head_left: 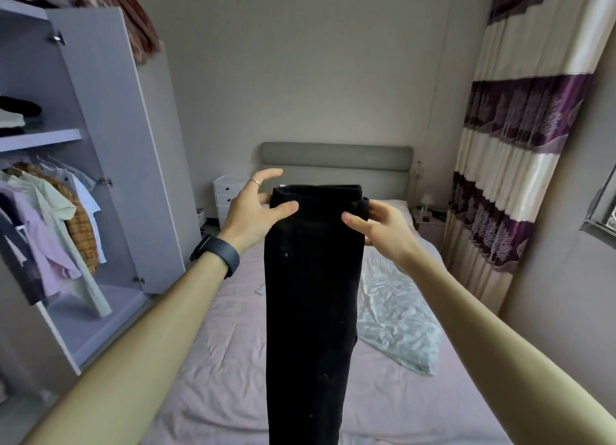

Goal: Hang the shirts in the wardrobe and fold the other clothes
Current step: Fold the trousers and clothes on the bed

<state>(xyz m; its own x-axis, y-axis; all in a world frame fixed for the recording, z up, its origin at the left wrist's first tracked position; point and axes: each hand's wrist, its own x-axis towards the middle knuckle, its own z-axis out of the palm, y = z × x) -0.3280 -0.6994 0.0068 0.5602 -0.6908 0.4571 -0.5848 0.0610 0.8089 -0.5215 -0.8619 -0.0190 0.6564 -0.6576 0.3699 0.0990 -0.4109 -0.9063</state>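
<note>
A pair of black trousers [311,294], folded lengthwise, hangs in the air over the bed [213,361]. My left hand [256,211] pinches its top left corner, thumb on the front and fingers behind, with one finger raised. At the top right corner, my right hand [380,224] pinches the waistband the same way. The wardrobe [100,144] on the left stands with its door open; several shirts [50,228] hang on its rail and folded clothes [16,116] lie on its shelf.
A pale crumpled cloth [396,314] lies on the right half of the bed. A white drawer unit [226,194] stands by the grey headboard [336,158]. A bedside table with a small lamp [428,201] is at the right, beside striped purple curtains [520,144].
</note>
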